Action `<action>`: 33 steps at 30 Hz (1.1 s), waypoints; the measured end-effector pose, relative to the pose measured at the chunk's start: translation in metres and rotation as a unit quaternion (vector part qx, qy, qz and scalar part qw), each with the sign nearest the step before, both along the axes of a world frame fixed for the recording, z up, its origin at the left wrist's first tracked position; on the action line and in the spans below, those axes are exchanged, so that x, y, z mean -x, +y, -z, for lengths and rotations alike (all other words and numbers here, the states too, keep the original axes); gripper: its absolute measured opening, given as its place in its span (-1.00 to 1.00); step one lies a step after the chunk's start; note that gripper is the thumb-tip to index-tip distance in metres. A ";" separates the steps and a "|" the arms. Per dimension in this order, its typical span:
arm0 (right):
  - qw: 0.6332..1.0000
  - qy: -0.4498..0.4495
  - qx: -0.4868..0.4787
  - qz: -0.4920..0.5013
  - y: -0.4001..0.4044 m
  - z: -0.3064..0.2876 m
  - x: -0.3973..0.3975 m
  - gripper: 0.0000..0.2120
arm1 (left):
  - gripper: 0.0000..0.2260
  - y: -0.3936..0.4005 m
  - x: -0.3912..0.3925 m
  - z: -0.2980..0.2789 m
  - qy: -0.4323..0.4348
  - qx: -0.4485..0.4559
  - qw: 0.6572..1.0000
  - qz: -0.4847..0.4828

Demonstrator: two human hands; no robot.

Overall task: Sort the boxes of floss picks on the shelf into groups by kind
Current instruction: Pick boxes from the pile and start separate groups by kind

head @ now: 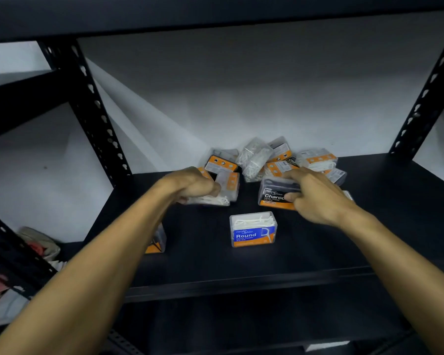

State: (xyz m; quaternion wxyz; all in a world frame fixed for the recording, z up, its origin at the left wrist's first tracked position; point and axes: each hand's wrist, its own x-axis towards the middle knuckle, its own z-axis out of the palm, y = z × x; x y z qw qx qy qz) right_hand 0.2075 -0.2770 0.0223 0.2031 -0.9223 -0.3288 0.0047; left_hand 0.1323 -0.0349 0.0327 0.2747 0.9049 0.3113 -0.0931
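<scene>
- Shelf: dark board.
- Heap of boxes: at back edge, middle.
- Left grip: curled round a clear box of white picks.
- Right grip: pinching Charcoal box.
- Round box: upright, alone, nearer front edge.

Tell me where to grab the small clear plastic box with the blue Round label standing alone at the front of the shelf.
Probably pinch the clear plastic box with the blue Round label across its two short ends, coming down from above. It stands upright with the label facing the front and bare dark shelf on both sides, so fingers fit at either end, and neither hand is on it.
</scene>
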 end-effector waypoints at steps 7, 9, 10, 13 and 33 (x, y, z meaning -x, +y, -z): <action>1.000 0.002 -0.011 0.001 0.006 -0.004 0.001 -0.64 | -0.76 0.014 0.021 -0.011 -0.135 0.190 0.970 -0.068; 1.000 -0.001 -0.019 -0.002 0.009 -0.006 0.002 -0.62 | -0.77 0.010 0.026 -0.009 -0.192 0.298 0.931 -0.092; 1.000 -0.003 -0.024 -0.004 0.010 -0.007 0.002 -0.62 | -0.76 0.008 0.028 -0.009 -0.217 0.343 0.909 -0.099; 0.999 0.000 -0.044 -0.012 0.011 -0.009 0.002 -0.64 | -0.68 0.001 0.038 -0.007 -0.268 0.444 0.849 -0.105; 0.987 0.062 -0.145 -0.041 0.017 -0.011 0.006 -0.57 | -0.91 0.006 0.078 -0.009 -0.425 0.317 0.839 -0.123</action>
